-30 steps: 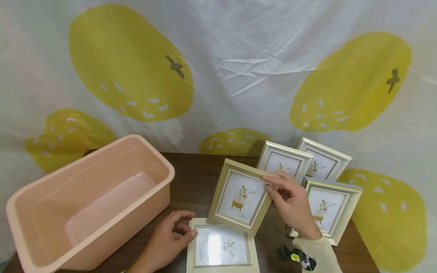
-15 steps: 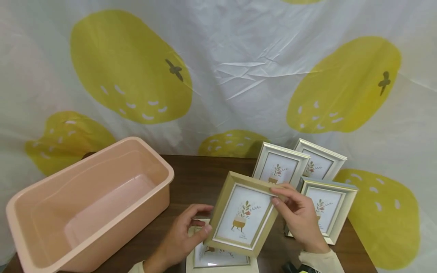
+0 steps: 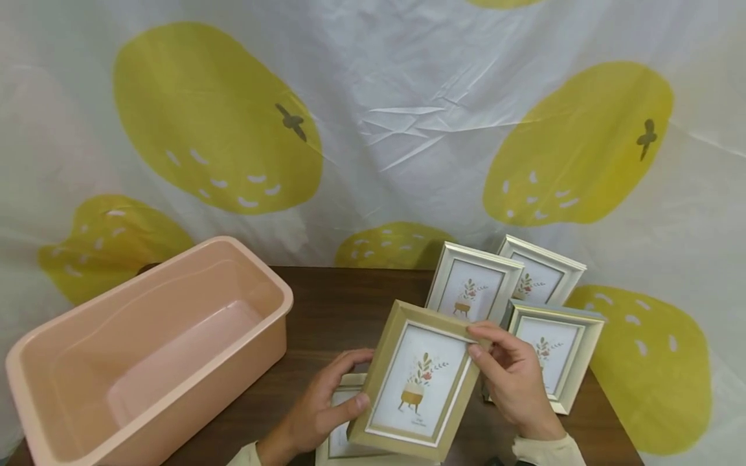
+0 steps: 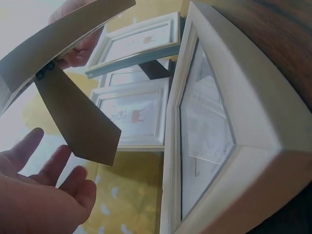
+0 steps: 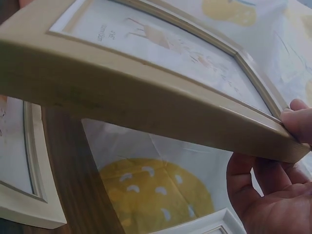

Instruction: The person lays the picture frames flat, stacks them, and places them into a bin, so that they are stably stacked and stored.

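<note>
My right hand [image 3: 515, 375] pinches a tan picture frame [image 3: 431, 314] by its upper right edge, thumb in front and fingers behind. The frame is held tilted, its plant picture facing up toward me. From its back hangs a brown stand leg [image 4: 80, 117], seen in the left wrist view. My left hand [image 3: 323, 408] is at the frame's left side, fingers loosely bent around the space by that edge and near the stand leg. Whether it touches the frame, I cannot tell. Underneath, a cream picture frame [image 4: 253, 92] lies flat on the table, mostly covered in the head view.
A pink plastic bin [image 3: 233, 362] stands at the left. Three pale frames stand at the right: a front one [image 3: 577, 375], a middle one [image 3: 437, 285] and a back one [image 3: 568, 281]. Behind the dark wooden table [image 3: 332, 298] hangs a fruit-print cloth [image 3: 402, 149].
The tan frame has come lower and closer to me in my right hand, covering more of the cream frame. My left hand has moved right and up to its left side.
</note>
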`<move>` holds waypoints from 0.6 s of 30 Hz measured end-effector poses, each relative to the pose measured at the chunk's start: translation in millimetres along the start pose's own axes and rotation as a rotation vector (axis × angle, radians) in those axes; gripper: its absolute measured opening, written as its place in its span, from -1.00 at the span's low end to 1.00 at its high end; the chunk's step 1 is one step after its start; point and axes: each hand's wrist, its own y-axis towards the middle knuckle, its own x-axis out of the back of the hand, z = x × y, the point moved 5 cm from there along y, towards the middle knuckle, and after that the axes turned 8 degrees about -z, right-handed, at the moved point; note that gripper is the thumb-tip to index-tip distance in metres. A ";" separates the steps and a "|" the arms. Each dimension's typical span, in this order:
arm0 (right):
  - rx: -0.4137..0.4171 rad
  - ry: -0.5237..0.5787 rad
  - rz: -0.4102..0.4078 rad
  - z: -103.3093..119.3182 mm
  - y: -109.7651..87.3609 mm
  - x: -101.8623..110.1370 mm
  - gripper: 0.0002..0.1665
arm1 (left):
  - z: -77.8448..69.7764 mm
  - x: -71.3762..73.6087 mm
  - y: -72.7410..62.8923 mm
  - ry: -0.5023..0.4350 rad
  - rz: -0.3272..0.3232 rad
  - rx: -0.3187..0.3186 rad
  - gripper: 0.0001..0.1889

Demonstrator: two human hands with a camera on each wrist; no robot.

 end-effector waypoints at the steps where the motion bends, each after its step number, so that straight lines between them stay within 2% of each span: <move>1: -0.001 -0.006 0.000 -0.4 -0.5 0.3 -0.44 | 0.5 0.0 -0.4 0.004 -0.001 0.002 -0.47; 7: -0.021 -0.120 -0.027 -4.7 -0.1 -0.5 -0.50 | 3.6 4.4 -4.0 -0.017 -0.064 0.044 -0.53; 13: -0.110 -0.318 -0.114 -11.8 0.6 1.9 -0.61 | 6.4 10.3 -10.5 -0.064 -0.123 0.097 -0.59; 18: -0.159 -0.336 -0.160 -19.7 1.7 2.5 -0.59 | 10.1 12.7 -20.0 -0.121 -0.141 0.183 -0.52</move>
